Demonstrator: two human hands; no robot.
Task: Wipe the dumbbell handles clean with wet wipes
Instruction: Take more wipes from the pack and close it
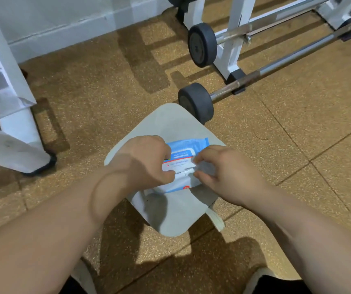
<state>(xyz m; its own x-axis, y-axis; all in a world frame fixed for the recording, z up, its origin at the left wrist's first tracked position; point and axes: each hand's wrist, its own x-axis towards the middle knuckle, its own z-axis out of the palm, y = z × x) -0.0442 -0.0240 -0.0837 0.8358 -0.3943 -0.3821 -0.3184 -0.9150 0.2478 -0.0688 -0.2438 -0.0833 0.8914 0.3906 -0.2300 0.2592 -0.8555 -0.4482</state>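
Shoes (261,280): at the bottom edge, toes on the speckled brown floor (297,145), shadowed bare floor between them.
Stool (170,217): pale grey square seat set corner-on, near corner rounded; open floor along its left and right edges.
Wipes pack (184,153): blue and white, flat on the middle of the stool seat, within the seat's edges; near edge partly over a darker fold or gap in the seat.
Left hand (147,160): fingers curled onto the left side of the pack, thumb tip pressed by the white flap at its centre; holding the pack down.
Right hand (223,172): fingertips narrowed to a pinch at the white flap and a bit of white sheet at the pack's opening; whether the sheet is free of the pack cannot be told.
Near dumbbell bar (276,68): on the floor beyond the stool; its black end weight (195,100) touching or just behind the stool's far corner, bar running up to the right.
Far bar (231,36): black weight beside the white rack leg (229,58).
Left side: white frame foot (17,145), well apart from the stool, wide bare floor between.
Far edge: pale wall base (64,37).
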